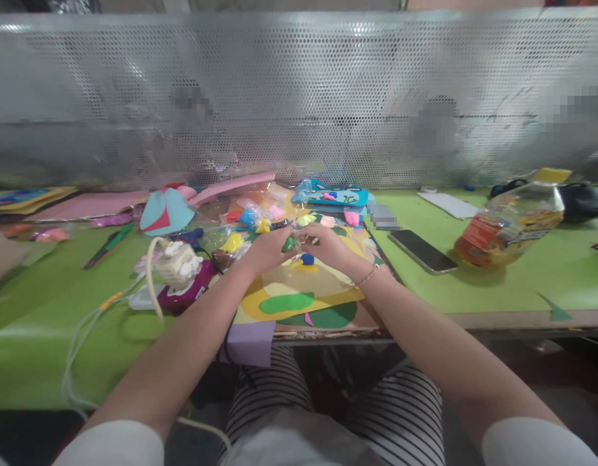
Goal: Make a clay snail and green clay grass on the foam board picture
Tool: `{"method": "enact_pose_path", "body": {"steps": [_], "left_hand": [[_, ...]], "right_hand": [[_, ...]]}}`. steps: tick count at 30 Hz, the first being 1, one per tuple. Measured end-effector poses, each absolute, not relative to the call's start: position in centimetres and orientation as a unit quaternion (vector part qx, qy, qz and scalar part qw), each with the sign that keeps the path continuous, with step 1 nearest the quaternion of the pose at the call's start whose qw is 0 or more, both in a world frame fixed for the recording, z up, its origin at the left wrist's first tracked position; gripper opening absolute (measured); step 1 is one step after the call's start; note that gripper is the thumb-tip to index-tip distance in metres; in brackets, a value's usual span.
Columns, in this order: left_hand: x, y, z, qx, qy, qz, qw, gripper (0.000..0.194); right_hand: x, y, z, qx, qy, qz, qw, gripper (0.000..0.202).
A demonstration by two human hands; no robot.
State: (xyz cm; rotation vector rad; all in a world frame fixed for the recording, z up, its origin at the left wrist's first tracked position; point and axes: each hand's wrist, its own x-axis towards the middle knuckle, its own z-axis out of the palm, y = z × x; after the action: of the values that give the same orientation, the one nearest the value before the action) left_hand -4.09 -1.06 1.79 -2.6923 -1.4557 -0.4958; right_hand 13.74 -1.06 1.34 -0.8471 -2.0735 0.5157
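My left hand [272, 250] is closed around a green lump in clear plastic [289, 244], which looks like soft modelling clay. Close beside it, my right hand [328, 244] has its fingers curled in a pinch at the clear plastic; whether a small bit is between the fingertips cannot be made out. Below both hands lies a yellow paper sheet [303, 285] with a long green shape [286, 303] on it. A small blue lump [307, 259] with yellow next to it rests there. Beyond the hands are several wrapped coloured lumps, including a yellow one [232, 243].
A purple power strip [189, 288] with a plug and cables sits at left, near green scissors [117, 237]. To the right lie a phone [422, 250] and a tilted-looking bottle [510, 223]. A perforated metal panel [299, 84] stands along the back.
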Motion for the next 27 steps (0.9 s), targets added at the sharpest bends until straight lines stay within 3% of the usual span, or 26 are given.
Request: {"method": "enact_pose_path", "body": {"steps": [8, 12, 21, 24, 27], "left_hand": [[-3.9, -1.1, 1.3, -0.883, -0.447, -0.144, 0.008, 0.021], [-3.8, -0.9, 1.3, -0.875, -0.460, -0.154, 0.003, 0.025], [-5.0, 0.1, 1.4, -0.804, -0.561, -0.194, 0.035, 0.038], [-5.5, 0.5, 1.0, -0.759, -0.622, -0.189, 0.043, 0.039], [-6.0, 1.2, 0.3, -0.738, -0.648, -0.177, 0.061, 0.048]], "right_hand": [[13.8, -1.6, 1.0, -0.288, -0.876, 0.119, 0.369, 0.008], [13.9, -1.3, 1.0, -0.299, -0.873, 0.081, 0.376, 0.009], [15.6, -0.4, 2.0, -0.423, -0.737, 0.112, 0.515, 0.007], [15.6, -0.4, 1.8, -0.410, -0.747, 0.137, 0.505, 0.024], [15.1, -0.6, 1.7, -0.403, -0.773, 0.141, 0.469, 0.023]]}}
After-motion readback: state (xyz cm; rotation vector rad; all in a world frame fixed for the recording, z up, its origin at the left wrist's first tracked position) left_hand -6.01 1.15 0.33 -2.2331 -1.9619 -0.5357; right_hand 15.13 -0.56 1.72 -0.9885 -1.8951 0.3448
